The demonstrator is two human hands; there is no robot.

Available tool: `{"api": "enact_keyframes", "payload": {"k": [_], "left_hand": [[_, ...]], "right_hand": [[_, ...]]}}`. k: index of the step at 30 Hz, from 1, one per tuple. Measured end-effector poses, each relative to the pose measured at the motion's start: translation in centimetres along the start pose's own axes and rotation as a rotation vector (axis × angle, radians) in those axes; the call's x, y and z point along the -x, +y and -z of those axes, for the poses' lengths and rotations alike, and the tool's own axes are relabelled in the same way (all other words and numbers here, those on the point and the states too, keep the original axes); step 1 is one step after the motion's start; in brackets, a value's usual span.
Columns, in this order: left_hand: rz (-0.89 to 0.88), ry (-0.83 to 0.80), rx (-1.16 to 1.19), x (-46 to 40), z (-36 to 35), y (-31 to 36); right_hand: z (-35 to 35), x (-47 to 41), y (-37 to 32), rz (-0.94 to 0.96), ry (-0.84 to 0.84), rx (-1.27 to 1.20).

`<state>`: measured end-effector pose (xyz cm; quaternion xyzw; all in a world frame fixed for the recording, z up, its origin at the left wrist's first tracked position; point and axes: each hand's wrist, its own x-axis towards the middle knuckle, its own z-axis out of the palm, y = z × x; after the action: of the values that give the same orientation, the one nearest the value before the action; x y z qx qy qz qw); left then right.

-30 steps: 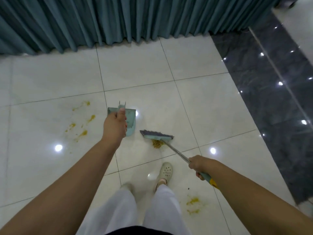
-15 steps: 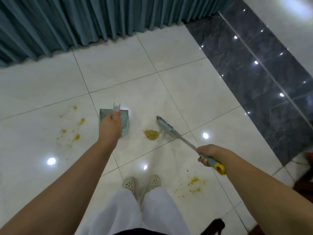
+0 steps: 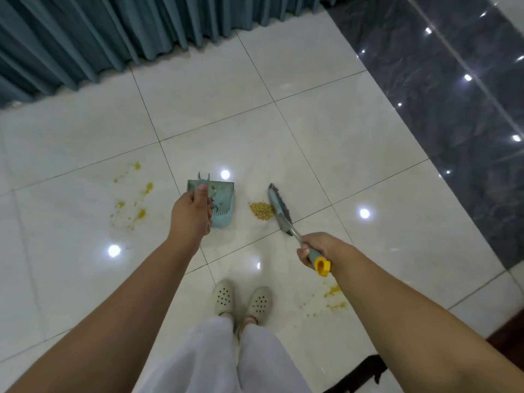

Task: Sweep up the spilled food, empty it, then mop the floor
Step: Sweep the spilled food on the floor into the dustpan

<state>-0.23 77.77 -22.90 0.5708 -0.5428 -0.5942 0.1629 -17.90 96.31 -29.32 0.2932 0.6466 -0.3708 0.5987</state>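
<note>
The left hand (image 3: 191,215) curled its grip around the upright handle of the teal dustpan (image 3: 222,205), which sat on the white tiled floor (image 3: 326,137) with its open mouth facing three o'clock. The right hand (image 3: 319,249) closed its grip around the broom (image 3: 279,208) near the yellow cap at the end of the handle. Half a second before, the broom head had stood off from the pile of spilled food (image 3: 261,211) at roughly two o'clock of it; now the bristles lay touching the pile's three o'clock edge, with the pile gathered between broom and dustpan and just beside the pan's lip. A second before, the brush had covered the grains entirely. That change suggests the sweeper had lined up for the push toward nine o'clock that should carry the heap into the pan. Sweeping looked far from finished: yellow smears (image 3: 133,199) remained at nine o'clock of the dustpan, well apart from it, and another yellow patch (image 3: 331,299) lay at three o'clock of the perforated clogs (image 3: 241,299), under the right forearm. Emptying and mopping had not yet begun, and no mop was in view. A teal curtain (image 3: 113,38) hung at twelve o'clock, and dark polished tiles (image 3: 453,95) ran along the two o'clock side.
</note>
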Motion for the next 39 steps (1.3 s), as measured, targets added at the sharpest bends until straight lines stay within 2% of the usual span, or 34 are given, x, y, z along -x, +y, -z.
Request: {"api": "enact_keyframes", "payload": {"k": [6,18,27,32,39], "left_hand": [[0.013,0.020,0.015,1.2,-1.3,0.1],[0.032,-0.034,-0.107,1.2,0.4,-0.7],[0.101,-0.124,-0.109,-0.8,3.0,-1.6],[0.101,-0.195,-0.161,-2.3,5.6,-1.7],[0.005,-0.401,-0.389,-4.5,9.6,-0.9]], "right_hand": [[0.7,2.0,-0.7,-0.005,-0.118,-0.154],[4.6,2.7,-2.3,0.027,-0.115,-0.278],[-0.6,1.6,-1.9,-0.015,-0.185,-0.269],[-3.5,2.2,-1.3,0.006,-0.149,-0.272],[-5.5,3.6,-1.2,0.073,-0.074,-0.252]]}}
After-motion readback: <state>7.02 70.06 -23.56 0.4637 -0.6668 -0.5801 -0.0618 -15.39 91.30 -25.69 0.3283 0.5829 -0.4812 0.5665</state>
